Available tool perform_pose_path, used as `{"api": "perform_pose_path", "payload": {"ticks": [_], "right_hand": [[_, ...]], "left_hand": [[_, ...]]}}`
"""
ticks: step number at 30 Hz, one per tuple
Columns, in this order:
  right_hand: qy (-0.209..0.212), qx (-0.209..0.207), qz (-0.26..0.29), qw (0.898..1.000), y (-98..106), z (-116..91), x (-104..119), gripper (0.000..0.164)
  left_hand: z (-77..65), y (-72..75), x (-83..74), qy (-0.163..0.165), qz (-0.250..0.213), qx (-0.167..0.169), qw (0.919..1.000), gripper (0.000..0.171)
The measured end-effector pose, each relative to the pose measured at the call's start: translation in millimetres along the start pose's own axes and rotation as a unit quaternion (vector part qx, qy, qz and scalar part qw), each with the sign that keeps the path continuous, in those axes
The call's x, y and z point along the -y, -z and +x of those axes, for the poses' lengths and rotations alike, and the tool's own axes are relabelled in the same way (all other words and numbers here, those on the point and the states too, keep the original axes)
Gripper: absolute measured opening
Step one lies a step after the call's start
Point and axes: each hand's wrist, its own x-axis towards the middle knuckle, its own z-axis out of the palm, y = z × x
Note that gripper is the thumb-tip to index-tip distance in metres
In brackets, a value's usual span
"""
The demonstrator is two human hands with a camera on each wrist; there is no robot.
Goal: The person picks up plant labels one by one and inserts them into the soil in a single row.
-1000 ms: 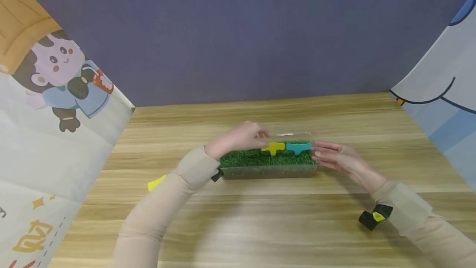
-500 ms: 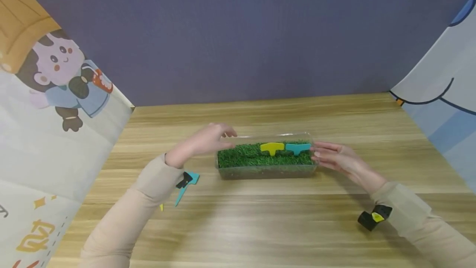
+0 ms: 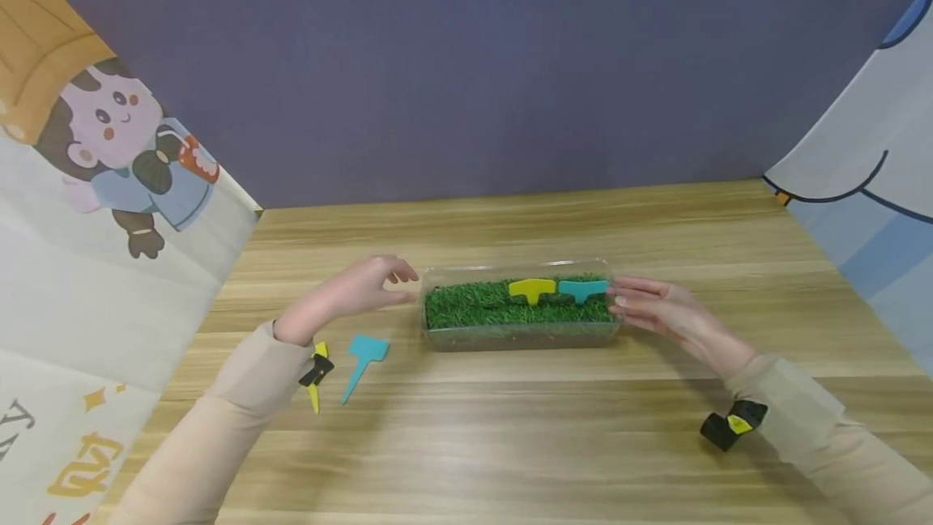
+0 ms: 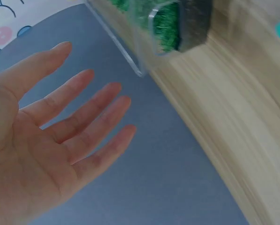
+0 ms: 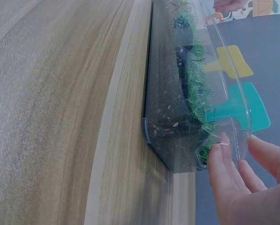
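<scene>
In the head view, a clear plastic box [image 3: 521,339] of green grass [image 3: 466,314] stands on the table. A yellow T-shaped plant label [image 3: 533,290] and a turquoise one [image 3: 583,290] stand upright in its right half. My right hand [image 3: 666,310] touches the box's right end with its fingers fairly straight; the right wrist view shows fingertips [image 5: 215,152] at that end wall. Left of the box, my left hand [image 3: 357,290] hovers with nothing in it, fingers loosely bent and spread. Below it lie a turquoise plant label [image 3: 364,359] and a yellow one [image 3: 315,397], partly hidden by the wrist camera.
The wooden table [image 3: 510,444] meets a dark blue panel [image 3: 510,71] behind the box. Printed cartoon sheets flank it, one on the left [image 3: 73,290] and one on the right [image 3: 875,144]. Dark soil [image 5: 170,122] shows through the box's wall.
My left hand has moved left from above the box to beside it, uncovering the turquoise label on the table. My right hand and the box have stayed in place.
</scene>
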Motion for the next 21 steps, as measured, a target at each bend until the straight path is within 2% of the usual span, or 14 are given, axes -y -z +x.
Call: {"api": "perform_pose_path", "payload": {"ticks": [8,16,21], "right_hand": [[0.008,0.006,-0.007,1.000,1,0,-1,0.065],[0.007,0.009,0.007,1.000,1,0,0,0.064],[0.006,0.011,0.009,1.000,0,-1,0,0.064]], "left_hand": [[-13.8,-3.6,15.5,0.013,-0.011,0.027,0.9995,0.032],[-24.2,-9.1,33.2,0.002,-0.022,0.057,0.9981,0.030],[-29.1,-15.5,38.6,0.018,-0.036,0.071,0.9967,0.034]]}}
